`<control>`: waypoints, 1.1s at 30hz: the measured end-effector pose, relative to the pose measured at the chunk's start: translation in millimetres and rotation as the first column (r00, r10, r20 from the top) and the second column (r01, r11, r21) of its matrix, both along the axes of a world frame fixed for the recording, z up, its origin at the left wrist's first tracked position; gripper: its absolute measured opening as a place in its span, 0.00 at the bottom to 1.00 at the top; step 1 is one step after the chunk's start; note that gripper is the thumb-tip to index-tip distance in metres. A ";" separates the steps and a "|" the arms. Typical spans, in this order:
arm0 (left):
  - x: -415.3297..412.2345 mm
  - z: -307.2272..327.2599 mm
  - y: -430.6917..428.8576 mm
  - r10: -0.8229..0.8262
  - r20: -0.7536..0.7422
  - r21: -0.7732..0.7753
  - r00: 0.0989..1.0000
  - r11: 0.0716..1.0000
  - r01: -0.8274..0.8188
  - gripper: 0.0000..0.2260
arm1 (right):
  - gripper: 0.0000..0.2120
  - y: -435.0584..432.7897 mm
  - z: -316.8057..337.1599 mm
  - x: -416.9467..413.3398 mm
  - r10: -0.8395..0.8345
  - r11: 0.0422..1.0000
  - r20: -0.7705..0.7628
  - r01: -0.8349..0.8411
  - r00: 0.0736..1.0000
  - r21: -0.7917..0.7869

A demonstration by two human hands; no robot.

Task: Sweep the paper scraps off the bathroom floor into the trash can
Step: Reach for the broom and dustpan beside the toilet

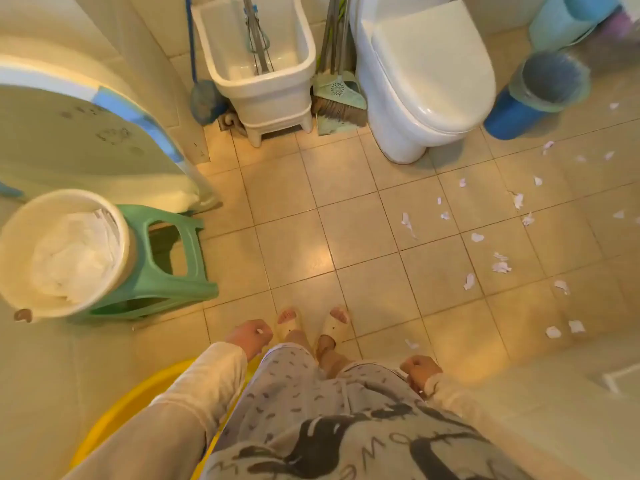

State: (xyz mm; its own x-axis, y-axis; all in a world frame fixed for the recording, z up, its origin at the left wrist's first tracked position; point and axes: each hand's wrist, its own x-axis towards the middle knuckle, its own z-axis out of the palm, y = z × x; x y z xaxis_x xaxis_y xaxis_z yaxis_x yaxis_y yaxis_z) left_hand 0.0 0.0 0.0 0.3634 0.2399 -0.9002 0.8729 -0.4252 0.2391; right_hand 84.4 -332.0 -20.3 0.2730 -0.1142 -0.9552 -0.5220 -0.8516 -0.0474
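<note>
Several white paper scraps [501, 266] lie scattered over the beige tiled floor [346, 216] on the right side, from the trash can down to near my feet. The blue trash can [533, 98], lined with a clear bag, stands to the right of the toilet. A broom and green dustpan [341, 95] lean in the gap between the mop sink and the toilet. My left hand [250, 336] hangs by my left leg with loosely curled fingers, holding nothing. My right hand [420, 368] hangs by my right hip, fingers also loosely curled and empty.
A white toilet [429, 71] with its lid down stands at the back. Left of it are a white mop sink [263, 64] and a blue mop [206, 102]. A green stool [173, 268], a white bucket [64, 251] and a yellow basin [138, 403] crowd the left.
</note>
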 end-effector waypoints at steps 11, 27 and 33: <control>-20.7 -4.1 3.7 0.086 -0.149 0.060 0.985 0.995 -0.078 0.09 | 0.04 75.9 19.6 141.7 -0.256 0.934 0.173 0.197 0.951 0.299; 199.5 -7.9 96.2 0.174 -0.016 0.000 0.985 0.985 -0.174 0.05 | 0.05 135.4 26.7 268.3 -0.372 0.903 0.100 0.334 0.923 0.272; 315.6 17.8 138.5 0.257 0.077 -0.141 0.963 0.959 -0.244 0.05 | 0.06 124.2 17.3 291.5 -0.397 0.912 0.076 0.383 0.915 0.150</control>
